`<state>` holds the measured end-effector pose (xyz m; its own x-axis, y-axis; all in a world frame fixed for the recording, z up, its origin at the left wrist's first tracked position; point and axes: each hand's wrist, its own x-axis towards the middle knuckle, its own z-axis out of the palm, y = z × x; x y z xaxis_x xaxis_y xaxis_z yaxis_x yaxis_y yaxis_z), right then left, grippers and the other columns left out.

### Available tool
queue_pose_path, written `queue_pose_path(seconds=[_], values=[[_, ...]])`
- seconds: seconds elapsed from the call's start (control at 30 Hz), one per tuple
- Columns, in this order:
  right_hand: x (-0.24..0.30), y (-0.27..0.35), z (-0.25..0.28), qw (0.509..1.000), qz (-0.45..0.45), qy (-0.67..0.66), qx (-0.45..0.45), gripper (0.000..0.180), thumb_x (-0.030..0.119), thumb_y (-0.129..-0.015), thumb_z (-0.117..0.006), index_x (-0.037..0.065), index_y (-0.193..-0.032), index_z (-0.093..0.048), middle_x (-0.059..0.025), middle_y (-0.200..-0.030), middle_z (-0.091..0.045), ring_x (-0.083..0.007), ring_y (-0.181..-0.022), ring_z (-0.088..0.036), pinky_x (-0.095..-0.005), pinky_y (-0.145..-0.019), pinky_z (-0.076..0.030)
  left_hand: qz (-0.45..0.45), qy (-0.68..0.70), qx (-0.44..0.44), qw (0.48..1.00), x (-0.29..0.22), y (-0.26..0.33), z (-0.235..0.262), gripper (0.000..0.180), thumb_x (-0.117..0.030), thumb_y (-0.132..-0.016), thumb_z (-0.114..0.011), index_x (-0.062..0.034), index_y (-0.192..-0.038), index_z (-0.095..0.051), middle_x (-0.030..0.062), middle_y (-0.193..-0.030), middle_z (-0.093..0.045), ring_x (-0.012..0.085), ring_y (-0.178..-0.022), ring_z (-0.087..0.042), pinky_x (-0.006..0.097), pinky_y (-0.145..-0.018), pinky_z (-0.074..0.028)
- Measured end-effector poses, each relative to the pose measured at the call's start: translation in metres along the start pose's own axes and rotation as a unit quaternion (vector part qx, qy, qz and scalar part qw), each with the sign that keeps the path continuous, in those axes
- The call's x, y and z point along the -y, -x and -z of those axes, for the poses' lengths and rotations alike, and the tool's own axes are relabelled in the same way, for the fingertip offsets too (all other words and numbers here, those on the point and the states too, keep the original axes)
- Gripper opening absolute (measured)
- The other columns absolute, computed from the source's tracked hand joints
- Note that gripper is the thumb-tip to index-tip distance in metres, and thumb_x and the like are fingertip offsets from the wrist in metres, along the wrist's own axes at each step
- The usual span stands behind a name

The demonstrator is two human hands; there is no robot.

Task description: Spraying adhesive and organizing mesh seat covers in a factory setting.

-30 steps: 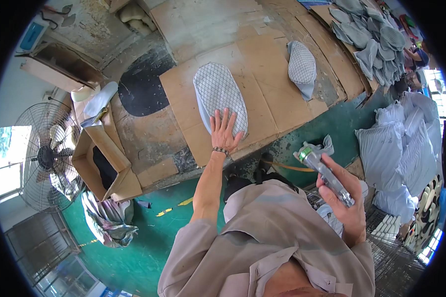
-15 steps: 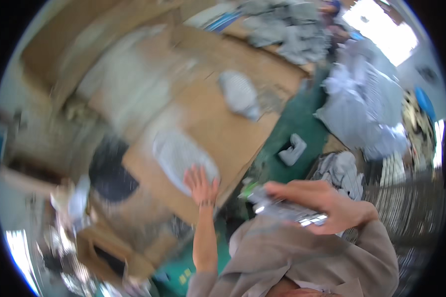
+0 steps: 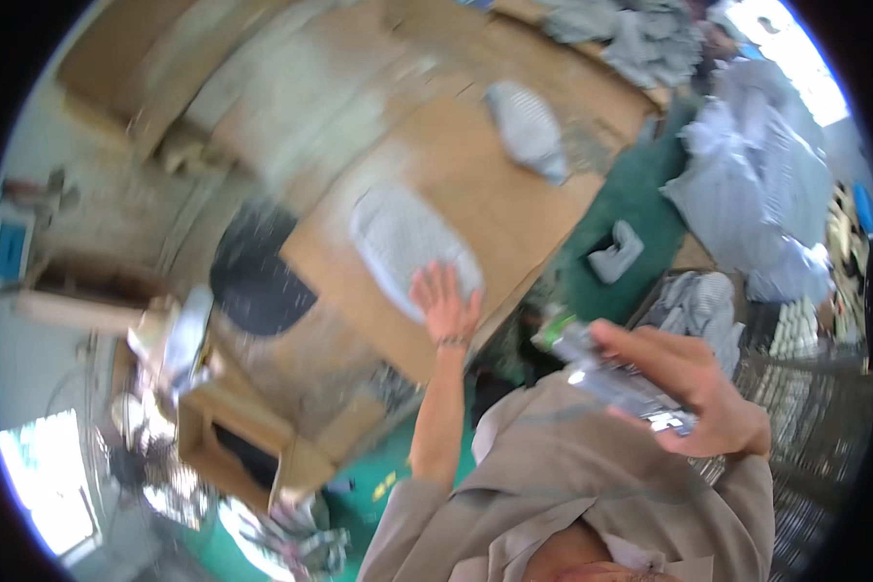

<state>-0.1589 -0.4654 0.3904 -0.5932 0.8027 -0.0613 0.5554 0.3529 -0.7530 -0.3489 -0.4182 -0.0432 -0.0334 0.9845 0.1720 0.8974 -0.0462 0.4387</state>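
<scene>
My left hand (image 3: 443,303) lies with fingers spread on the near end of a flat, oval, light grey piece of fabric (image 3: 409,242). That piece rests on a sheet of brown cardboard (image 3: 359,315) on the worktable. In my right hand (image 3: 703,393) is a clear plastic bottle (image 3: 623,380) with a green tip, tilted and held above the table's near right side. Its exact kind is blurred. A second grey oval piece (image 3: 527,131) lies farther off on the cardboard, touched by neither hand.
A black round thing (image 3: 259,267) lies left of the cardboard. An open cardboard box (image 3: 291,466) stands at lower left, near a fan (image 3: 131,456). A small grey piece (image 3: 616,254) lies on the green floor. White sacks (image 3: 747,184) and grey cloth (image 3: 694,306) are at right.
The whole view has shifted, so the table and both hands appear farther right and the table higher. My left hand stays on the oval piece; my right still holds the bottle.
</scene>
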Motion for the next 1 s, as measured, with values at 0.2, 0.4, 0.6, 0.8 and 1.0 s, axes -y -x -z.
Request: queue_pose_path(seconds=[0.2, 0.4, 0.6, 0.8, 1.0], values=[[0.012, -0.013, -0.008, 0.997, -0.060, 0.036, -0.028, 0.069, 0.002, -0.070, -0.072, -0.003, -0.136, -0.053, -0.0170, -0.096, -0.065, -0.0291, -0.085, -0.065, -0.0331, -0.073, -0.050, 0.007, 0.018, -0.013, 1.000, 0.011, 0.002, -0.002, 0.074, -0.049, -0.086, -0.060, -0.0110, -0.148, -0.042, 0.0137, -0.161, -0.023, 0.0437, -0.148, -0.012, 0.060, -0.119, -0.009], [0.017, -0.013, -0.020, 0.987, -0.116, 0.011, -0.107, 0.059, 0.019, -0.077, -0.071, -0.002, -0.131, -0.060, -0.0105, -0.092, -0.066, -0.0167, -0.074, -0.062, -0.0279, -0.071, -0.047, 0.007, 0.014, -0.022, 1.000, 0.016, 0.010, -0.003, 0.072, -0.049, -0.087, -0.058, -0.0108, -0.147, -0.044, 0.0124, -0.161, -0.024, 0.0433, -0.148, -0.013, 0.060, -0.119, -0.009], [0.020, 0.013, -0.016, 0.987, -0.122, 0.010, -0.103, 0.060, 0.018, -0.076, -0.071, -0.006, -0.130, -0.059, -0.0084, -0.088, -0.066, -0.0147, -0.075, -0.062, -0.0269, -0.070, -0.047, -0.012, 0.017, -0.041, 0.999, 0.006, 0.004, 0.003, 0.071, -0.050, -0.085, -0.062, -0.0114, -0.144, -0.048, 0.0135, -0.159, -0.029, 0.0436, -0.147, -0.019, 0.060, -0.118, -0.013], [0.008, 0.029, -0.013, 0.978, -0.164, -0.002, -0.132, 0.060, 0.015, -0.072, -0.074, -0.002, -0.128, -0.062, -0.0152, -0.092, -0.068, -0.0256, -0.081, -0.067, -0.0308, -0.075, -0.051, -0.009, 0.018, -0.060, 0.998, 0.011, 0.025, 0.003, 0.071, -0.043, -0.088, -0.061, -0.0053, -0.146, -0.042, 0.0167, -0.158, -0.029, 0.0426, -0.146, -0.021, 0.059, -0.118, -0.016], [-0.014, 0.049, -0.006, 0.982, -0.152, -0.020, -0.110, 0.061, 0.017, -0.071, -0.075, -0.004, -0.127, -0.062, -0.0145, -0.090, -0.067, -0.0236, -0.076, -0.065, -0.0299, -0.072, -0.050, 0.025, 0.058, -0.030, 0.998, 0.002, 0.072, 0.008, 0.075, -0.032, -0.091, -0.057, 0.0011, -0.151, -0.027, 0.0219, -0.159, -0.025, 0.0425, -0.147, -0.020, 0.054, -0.119, -0.016]])
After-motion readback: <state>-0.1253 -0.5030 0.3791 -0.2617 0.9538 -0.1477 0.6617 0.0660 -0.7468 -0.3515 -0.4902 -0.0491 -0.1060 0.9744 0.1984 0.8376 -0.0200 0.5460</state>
